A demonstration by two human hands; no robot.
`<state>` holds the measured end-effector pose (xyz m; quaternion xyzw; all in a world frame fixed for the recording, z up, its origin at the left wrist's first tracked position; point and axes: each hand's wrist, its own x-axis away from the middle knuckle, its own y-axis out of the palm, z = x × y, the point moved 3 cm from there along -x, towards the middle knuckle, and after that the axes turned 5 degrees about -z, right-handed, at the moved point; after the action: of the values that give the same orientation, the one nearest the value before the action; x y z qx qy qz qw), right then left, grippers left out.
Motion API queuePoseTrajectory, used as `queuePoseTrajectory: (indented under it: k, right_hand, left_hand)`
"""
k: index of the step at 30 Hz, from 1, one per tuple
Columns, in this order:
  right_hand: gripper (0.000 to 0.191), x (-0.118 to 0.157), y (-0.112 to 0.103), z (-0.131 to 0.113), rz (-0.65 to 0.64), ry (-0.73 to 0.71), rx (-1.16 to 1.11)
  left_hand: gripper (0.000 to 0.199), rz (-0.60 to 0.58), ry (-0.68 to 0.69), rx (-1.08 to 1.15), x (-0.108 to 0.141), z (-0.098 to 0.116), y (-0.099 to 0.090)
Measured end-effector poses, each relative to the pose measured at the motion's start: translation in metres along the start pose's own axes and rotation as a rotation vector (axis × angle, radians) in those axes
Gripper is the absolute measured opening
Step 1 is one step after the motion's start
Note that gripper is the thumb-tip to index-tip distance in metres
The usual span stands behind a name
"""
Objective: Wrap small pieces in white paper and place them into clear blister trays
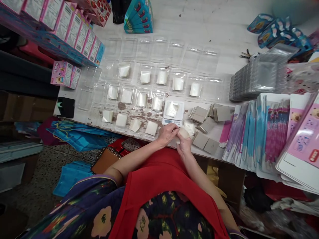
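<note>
Just below a small white scale point(179, 117), my left hand point(167, 134) has its fingers pinched together at the edge of a thin cream sheet point(183, 132). The same sheet is gripped from the right by my right hand point(184, 144). A folded white packet point(171, 109) rests on the scale. Loose white sheets point(189, 126) lie behind my right hand. Grey card stacks point(199, 114) sit right of the scale. Left of it, several white packets stand in clear plastic trays point(157, 102), and others lie on bare table, such as a packet point(151, 127) near the edge.
Pink boxes point(74, 30) line the back left. A teal box point(139, 18) stands at the back. Stacked clear trays point(261, 78) and upright printed cards point(256, 132) fill the right side. Blue bags point(77, 136) hang below the table's left edge.
</note>
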<state>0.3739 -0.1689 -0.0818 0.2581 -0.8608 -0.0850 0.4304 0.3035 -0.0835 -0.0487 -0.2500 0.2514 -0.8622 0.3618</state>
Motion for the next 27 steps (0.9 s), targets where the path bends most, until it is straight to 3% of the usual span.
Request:
queuePoseTrajectory:
  k: [8,15,21,27]
  right_hand:
    - [0.046,0.004,-0.002,-0.002,-0.032,0.055,-0.062]
    - [0.041,0.002,-0.004,-0.005,-0.034,0.067,-0.064]
    - [0.037,0.003,-0.001,-0.005,-0.037,0.073,-0.075]
    - [0.035,-0.003,-0.002,-0.007,-0.108,0.157,-0.139]
  left_hand:
    - [0.015,0.041,-0.022,0.057,-0.001,-0.009,-0.001]
    - [0.019,0.047,-0.177,0.271,0.0,-0.017,-0.003]
    - [0.021,-0.054,-0.252,0.373,-0.003,-0.028,0.006]
    - [0.022,-0.149,-0.379,0.722,-0.01,-0.029,0.008]
